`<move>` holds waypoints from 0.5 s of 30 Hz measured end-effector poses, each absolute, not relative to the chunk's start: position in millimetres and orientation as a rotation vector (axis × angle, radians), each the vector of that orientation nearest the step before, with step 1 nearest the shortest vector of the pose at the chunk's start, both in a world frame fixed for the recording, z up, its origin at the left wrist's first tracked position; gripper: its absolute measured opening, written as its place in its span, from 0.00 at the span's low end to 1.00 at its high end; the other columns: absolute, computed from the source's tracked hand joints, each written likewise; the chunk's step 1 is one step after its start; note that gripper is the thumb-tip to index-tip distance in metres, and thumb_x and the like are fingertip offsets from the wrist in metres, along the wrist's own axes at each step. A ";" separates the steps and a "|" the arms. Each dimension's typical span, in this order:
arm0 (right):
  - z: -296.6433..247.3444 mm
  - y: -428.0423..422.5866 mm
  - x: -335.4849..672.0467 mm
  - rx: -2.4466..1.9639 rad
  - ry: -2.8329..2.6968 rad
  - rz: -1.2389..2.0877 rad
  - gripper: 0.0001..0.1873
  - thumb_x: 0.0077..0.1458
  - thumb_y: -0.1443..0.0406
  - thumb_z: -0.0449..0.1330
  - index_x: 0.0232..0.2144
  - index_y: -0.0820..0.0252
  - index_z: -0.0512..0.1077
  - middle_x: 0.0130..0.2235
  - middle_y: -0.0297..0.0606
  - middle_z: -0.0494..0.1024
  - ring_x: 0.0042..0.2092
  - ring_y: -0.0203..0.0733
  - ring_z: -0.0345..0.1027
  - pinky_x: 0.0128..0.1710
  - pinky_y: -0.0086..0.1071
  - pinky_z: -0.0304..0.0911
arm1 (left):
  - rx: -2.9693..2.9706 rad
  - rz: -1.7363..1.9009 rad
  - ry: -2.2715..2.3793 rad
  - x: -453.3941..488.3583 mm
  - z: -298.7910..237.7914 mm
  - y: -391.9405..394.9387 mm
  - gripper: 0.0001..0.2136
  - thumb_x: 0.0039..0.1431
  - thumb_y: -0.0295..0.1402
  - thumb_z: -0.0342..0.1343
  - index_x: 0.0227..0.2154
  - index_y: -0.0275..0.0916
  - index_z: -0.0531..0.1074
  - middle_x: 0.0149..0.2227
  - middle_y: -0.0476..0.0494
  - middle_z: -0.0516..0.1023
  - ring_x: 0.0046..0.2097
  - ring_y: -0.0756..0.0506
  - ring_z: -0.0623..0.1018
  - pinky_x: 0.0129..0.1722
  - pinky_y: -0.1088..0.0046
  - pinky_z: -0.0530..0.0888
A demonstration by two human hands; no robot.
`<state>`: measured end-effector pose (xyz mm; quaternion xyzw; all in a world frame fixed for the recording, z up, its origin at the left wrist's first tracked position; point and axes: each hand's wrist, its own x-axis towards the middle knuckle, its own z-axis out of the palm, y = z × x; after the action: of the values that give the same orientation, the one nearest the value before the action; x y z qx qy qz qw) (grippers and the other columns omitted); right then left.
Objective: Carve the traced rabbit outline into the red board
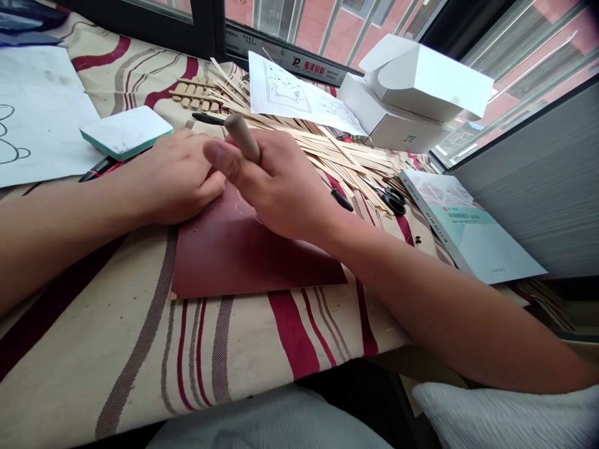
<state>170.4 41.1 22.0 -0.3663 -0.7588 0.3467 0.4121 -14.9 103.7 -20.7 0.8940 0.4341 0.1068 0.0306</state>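
Note:
A dark red board (243,262) with a smooth surface lies on the striped tablecloth, and thin pale lines show on it beside my right hand. My right hand (281,181) is closed around a tool with a round wooden handle (243,138), thumb against its side. The handle's top sticks up from the fist; the working end is hidden beneath the hand. My left hand (180,171) presses on the board's upper left part, its fingers curled and partly hidden behind my right hand. Between the hands and the wood strips lies a black pen-like object (208,118).
Behind lie many thin wood strips (322,146), a printed sheet (299,93) and white boxes (412,93). Black scissors (392,198), a dark-tipped tool (341,199) and a book (472,224) are right. Left are a white-and-green block (126,131) and a drawing sheet (42,118).

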 end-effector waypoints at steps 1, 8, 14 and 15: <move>21.0 43.8 170.4 -0.927 -1.868 0.900 0.30 0.71 0.48 0.57 0.22 0.56 0.55 0.24 0.28 0.60 0.29 0.30 0.54 0.29 0.29 0.52 | 2.789 0.342 1.344 -14.8 -20.6 103.2 0.28 0.67 0.41 0.35 0.56 0.28 0.70 0.57 0.31 0.73 0.64 0.29 0.72 0.69 0.45 0.64; 15.2 51.3 170.1 -1.065 -1.641 0.972 0.29 0.68 0.45 0.60 0.25 0.55 0.57 0.22 0.28 0.59 0.24 0.32 0.49 0.25 0.33 0.46 | 2.892 0.289 1.399 -15.0 -19.0 102.7 0.26 0.70 0.41 0.33 0.53 0.30 0.70 0.48 0.31 0.75 0.54 0.33 0.75 0.62 0.46 0.73; 17.4 53.7 173.5 -1.137 -1.583 1.007 0.24 0.70 0.53 0.57 0.25 0.54 0.55 0.22 0.27 0.57 0.23 0.32 0.49 0.22 0.31 0.47 | 2.856 0.261 1.422 -13.7 -15.8 100.4 0.28 0.68 0.42 0.32 0.55 0.28 0.70 0.50 0.29 0.75 0.54 0.31 0.75 0.62 0.44 0.73; 19.0 53.8 174.2 -1.142 -1.600 1.005 0.23 0.71 0.56 0.57 0.25 0.54 0.56 0.22 0.27 0.58 0.23 0.32 0.50 0.22 0.31 0.48 | 2.840 0.270 1.429 -13.4 -16.3 100.4 0.28 0.68 0.42 0.33 0.56 0.27 0.69 0.51 0.28 0.74 0.55 0.31 0.75 0.63 0.44 0.72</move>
<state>174.2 53.8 19.0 -0.4619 -0.6471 0.4065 0.4502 -13.4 100.4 -16.3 0.8897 0.4479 0.0847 -0.0245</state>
